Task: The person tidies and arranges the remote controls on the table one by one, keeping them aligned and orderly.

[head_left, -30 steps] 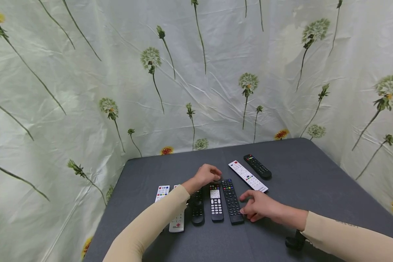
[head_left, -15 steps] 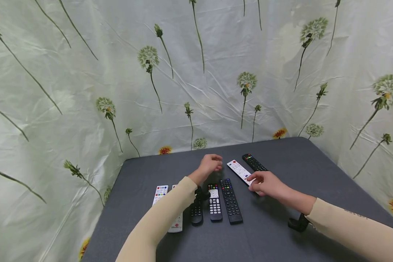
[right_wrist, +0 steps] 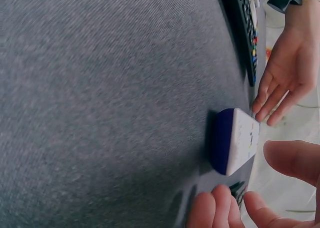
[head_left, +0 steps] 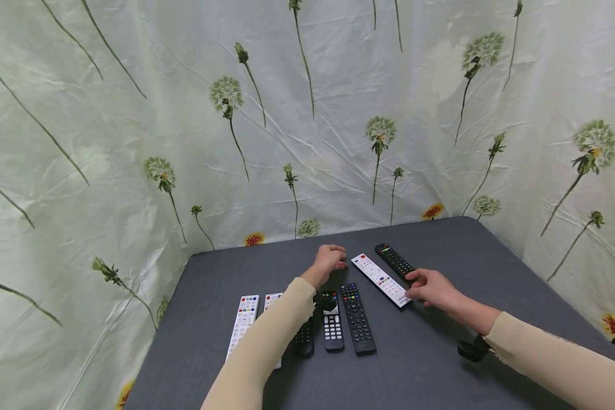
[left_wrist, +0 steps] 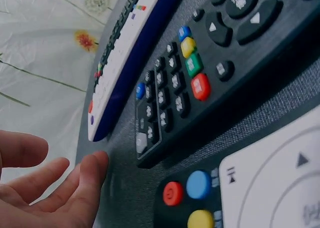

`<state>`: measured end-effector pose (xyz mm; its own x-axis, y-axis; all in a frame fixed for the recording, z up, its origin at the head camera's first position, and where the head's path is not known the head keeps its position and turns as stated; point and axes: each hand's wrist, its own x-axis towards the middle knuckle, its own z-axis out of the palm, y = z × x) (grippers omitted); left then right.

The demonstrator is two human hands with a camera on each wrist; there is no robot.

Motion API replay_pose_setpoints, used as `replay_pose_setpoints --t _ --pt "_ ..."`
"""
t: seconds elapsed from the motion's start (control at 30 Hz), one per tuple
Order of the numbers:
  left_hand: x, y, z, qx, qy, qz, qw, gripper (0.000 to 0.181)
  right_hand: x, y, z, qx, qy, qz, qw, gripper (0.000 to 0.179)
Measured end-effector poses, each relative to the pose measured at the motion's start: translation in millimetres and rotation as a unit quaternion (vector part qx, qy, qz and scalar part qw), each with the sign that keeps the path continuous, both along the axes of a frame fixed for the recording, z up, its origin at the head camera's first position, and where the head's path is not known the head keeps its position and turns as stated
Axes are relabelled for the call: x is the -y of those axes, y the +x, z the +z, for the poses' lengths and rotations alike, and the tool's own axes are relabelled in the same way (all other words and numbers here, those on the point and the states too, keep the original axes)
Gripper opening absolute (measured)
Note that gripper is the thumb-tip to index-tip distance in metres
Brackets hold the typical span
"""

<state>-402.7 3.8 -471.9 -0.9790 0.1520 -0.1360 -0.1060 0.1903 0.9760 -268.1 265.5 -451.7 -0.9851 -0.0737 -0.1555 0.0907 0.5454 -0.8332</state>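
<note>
A white remote control (head_left: 381, 279) with a dark blue underside lies slanted on the table. My right hand (head_left: 433, 289) hovers at its near end, fingertips overlapping that end in the head view. In the right wrist view, thumb and loosely bent fingers (right_wrist: 205, 210) stand apart around the white remote (right_wrist: 242, 140). Beyond its far end, my left hand (head_left: 329, 263) has relaxed fingers and holds nothing; the left wrist view shows its fingers (left_wrist: 92, 173) near that end. Right behind the white one lies a black remote (head_left: 393, 261), its near end partly behind my right hand.
Left of these, several remotes stand in a row: a long black one (head_left: 357, 322), a black one with white buttons (head_left: 333, 333), another black one (head_left: 303, 340) and two white ones, the leftmost (head_left: 243, 322) partly behind my left sleeve. A floral curtain (head_left: 287, 114) hangs behind the table (head_left: 441, 239).
My right hand has left the long black remote's side and moved up and right to the white remote's near end. My left hand has shifted slightly away from me, off the long black remote's top.
</note>
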Motion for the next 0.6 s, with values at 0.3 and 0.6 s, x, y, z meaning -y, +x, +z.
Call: replay_pose_setpoints --t 0.3,0.6 --pt "-6.5 0.0 -5.2 0.003 -0.016 -0.011 0.9998 0.026 -4 -2.8 -7.3 0.05 -0.044 -0.02 0.9976 0.057" --pt "-17.3 2.5 -9.4 -0.025 -0.062 0.012 0.9977 0.018 -6 -5.0 -17.0 0.053 -0.089 -0.011 0.9946 0.048"
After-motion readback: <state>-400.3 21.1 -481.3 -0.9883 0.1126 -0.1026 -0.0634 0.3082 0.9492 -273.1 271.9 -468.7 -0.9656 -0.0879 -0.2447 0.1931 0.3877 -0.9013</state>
